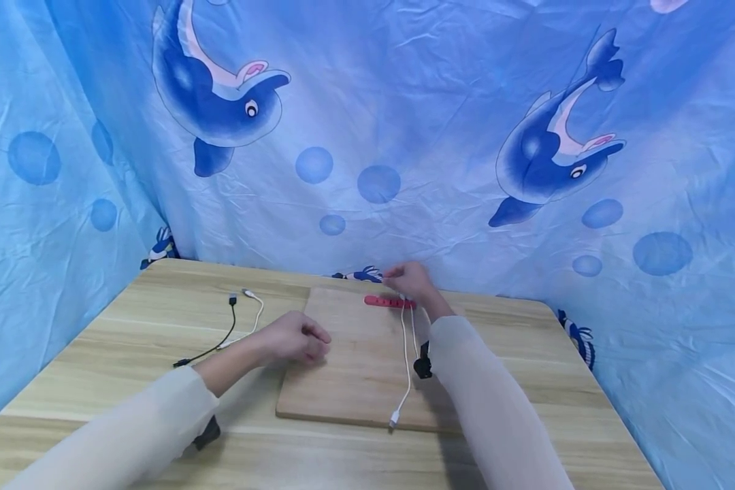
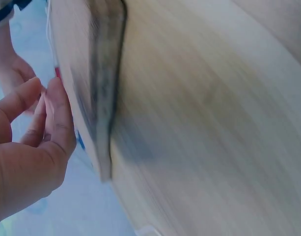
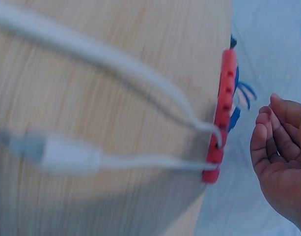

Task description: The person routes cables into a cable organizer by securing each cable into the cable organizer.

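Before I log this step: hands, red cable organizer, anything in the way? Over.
Left hand empty, near left edge of wooden board. Right hand empty, near red cable organizer. Organizer at board's far edge, two white cables slotted. Cables trailing across board, possible snag.

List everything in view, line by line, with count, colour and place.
Red slotted strip: one, red, at the board's far edge
White cable strands: at least two, white, running from the strip; one cable or several, I cannot tell
Wooden board: one, light brown, on the table
Loose white cable: one, white, left of the board
Black cable: one, black, left of the board
Table: one, pale wood, under everything
Backdrop: blue, behind and beside the table
Printed dolphins: two, blue, on the backdrop
Sleeves: two, whitish, on the arms
Left hand: one, over the board's left part
Right hand: one, near the strip
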`<state>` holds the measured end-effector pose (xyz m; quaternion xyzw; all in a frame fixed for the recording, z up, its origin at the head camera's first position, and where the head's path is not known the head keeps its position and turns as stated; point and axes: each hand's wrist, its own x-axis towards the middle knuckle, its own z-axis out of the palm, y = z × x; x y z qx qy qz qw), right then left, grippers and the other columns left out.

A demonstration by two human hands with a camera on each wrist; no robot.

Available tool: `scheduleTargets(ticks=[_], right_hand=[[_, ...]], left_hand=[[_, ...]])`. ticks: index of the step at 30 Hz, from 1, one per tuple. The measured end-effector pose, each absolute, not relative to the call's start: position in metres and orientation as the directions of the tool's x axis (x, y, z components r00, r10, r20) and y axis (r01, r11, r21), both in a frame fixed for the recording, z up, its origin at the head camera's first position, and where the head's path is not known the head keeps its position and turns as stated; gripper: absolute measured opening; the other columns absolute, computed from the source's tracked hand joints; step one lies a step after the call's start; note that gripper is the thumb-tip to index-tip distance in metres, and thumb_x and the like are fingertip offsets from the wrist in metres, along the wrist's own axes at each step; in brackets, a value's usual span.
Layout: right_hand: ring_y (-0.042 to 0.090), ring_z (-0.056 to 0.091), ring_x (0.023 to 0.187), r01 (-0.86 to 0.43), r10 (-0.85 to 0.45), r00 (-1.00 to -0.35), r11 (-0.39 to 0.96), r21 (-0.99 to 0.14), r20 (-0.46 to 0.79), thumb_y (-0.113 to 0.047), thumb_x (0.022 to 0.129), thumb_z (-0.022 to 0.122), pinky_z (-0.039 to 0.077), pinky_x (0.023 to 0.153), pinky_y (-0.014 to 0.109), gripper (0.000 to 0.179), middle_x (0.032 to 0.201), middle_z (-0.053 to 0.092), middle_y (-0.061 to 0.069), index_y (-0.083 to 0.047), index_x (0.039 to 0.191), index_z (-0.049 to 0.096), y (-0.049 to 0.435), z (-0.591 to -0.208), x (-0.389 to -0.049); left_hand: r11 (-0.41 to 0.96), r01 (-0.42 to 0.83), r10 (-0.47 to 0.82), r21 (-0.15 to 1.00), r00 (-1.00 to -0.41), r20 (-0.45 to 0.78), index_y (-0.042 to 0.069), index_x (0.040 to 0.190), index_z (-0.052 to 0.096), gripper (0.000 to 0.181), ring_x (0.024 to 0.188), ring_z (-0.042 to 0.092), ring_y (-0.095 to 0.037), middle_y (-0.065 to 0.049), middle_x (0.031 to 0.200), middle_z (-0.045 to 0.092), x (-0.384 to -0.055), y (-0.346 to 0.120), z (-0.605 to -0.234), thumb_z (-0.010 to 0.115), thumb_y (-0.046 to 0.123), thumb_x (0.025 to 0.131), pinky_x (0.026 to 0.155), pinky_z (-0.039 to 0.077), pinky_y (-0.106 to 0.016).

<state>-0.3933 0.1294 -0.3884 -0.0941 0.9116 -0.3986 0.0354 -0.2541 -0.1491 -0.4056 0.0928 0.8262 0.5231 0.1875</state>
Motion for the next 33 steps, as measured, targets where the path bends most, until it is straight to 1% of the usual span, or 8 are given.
scheduleTargets(ticks=[3,7,10,13,17,21,27,33], right_hand=[[0.024,0.067,0.102,-0.197,-0.238,-0.97,0.66,-0.725,0.048,-0.018,0.093,0.076,0.057,0.087,0.038,0.015,0.107,0.074,0.006,-0.01,0.106,0.078,0.118,-0.388,-0.393],[0.024,0.067,0.102,-0.252,-0.291,-0.954,0.64,-0.726,0.075,-0.017,0.094,0.075,0.057,0.087,0.036,0.014,0.107,0.075,0.007,-0.008,0.105,0.079,0.102,-0.387,-0.391],[0.022,0.067,0.1,-0.262,-0.311,-0.948,0.63,-0.731,0.072,-0.017,0.094,0.075,0.057,0.086,0.035,0.012,0.107,0.075,0.006,-0.009,0.103,0.079,0.09,-0.385,-0.388],[0.021,0.066,0.099,-0.256,-0.32,-0.946,0.627,-0.736,0.056,-0.017,0.095,0.074,0.057,0.086,0.036,0.014,0.107,0.074,0.005,-0.009,0.105,0.079,0.078,-0.385,-0.385],[0.019,0.066,0.097,-0.254,-0.339,-0.94,0.615,-0.747,0.04,-0.018,0.096,0.073,0.056,0.085,0.035,0.018,0.106,0.074,0.004,-0.007,0.109,0.078,0.065,-0.389,-0.384],[0.018,0.066,0.094,-0.279,-0.366,-0.929,0.596,-0.753,0.055,-0.016,0.095,0.074,0.056,0.082,0.031,0.013,0.101,0.074,0.004,-0.008,0.103,0.079,0.052,-0.392,-0.383],[0.016,0.067,0.089,-0.33,-0.421,-0.903,0.565,-0.756,0.079,-0.011,0.095,0.073,0.055,0.078,0.026,0.011,0.098,0.074,0.007,-0.004,0.102,0.078,0.029,-0.396,-0.381],[0.016,0.067,0.086,-0.373,-0.464,-0.88,0.548,-0.748,0.099,-0.009,0.095,0.072,0.054,0.078,0.023,0.012,0.096,0.075,0.01,-0.001,0.103,0.077,0.001,-0.395,-0.374]], left_hand=[[0.415,-0.05,0.336,0.908,-0.92,-0.204,-0.008,0.11,0.07,0.024,0.084,0.071,-0.02,-0.013,0.095,0.073,-0.253,-0.171,-0.405,0.07,-0.004,0.086,0.075,0.061,-0.036],[0.441,-0.036,0.296,0.897,-0.938,-0.183,-0.012,0.115,0.067,0.029,0.081,0.069,-0.021,-0.015,0.095,0.072,-0.253,-0.201,-0.405,0.07,-0.001,0.088,0.073,0.061,-0.037],[0.471,-0.038,0.26,0.881,-0.949,-0.179,-0.012,0.12,0.065,0.033,0.082,0.069,-0.023,-0.015,0.096,0.071,-0.253,-0.224,-0.405,0.071,0.002,0.091,0.073,0.061,-0.039],[0.508,-0.041,0.217,0.86,-0.961,-0.174,-0.011,0.122,0.064,0.034,0.086,0.069,-0.025,-0.014,0.1,0.071,-0.252,-0.244,-0.402,0.071,0.005,0.093,0.076,0.06,-0.041],[0.575,-0.025,0.156,0.818,-0.978,-0.14,-0.008,0.122,0.066,0.034,0.089,0.067,-0.023,-0.012,0.102,0.07,-0.25,-0.268,-0.402,0.072,0.008,0.093,0.075,0.058,-0.038],[0.591,-0.023,0.133,0.806,-0.983,-0.125,-0.009,0.121,0.066,0.034,0.086,0.065,-0.021,-0.013,0.101,0.07,-0.25,-0.288,-0.406,0.072,0.007,0.092,0.071,0.058,-0.034],[0.59,-0.037,0.147,0.806,-0.977,-0.153,-0.012,0.119,0.065,0.036,0.087,0.067,-0.018,-0.014,0.099,0.073,-0.25,-0.304,-0.412,0.075,0.002,0.088,0.071,0.059,-0.032],[0.656,0.072,0.21,0.751,-0.973,-0.091,-0.01,0.114,0.069,0.035,0.092,0.068,-0.023,-0.013,0.1,0.073,-0.247,-0.306,-0.416,0.081,0.004,0.084,0.075,0.057,-0.028]])
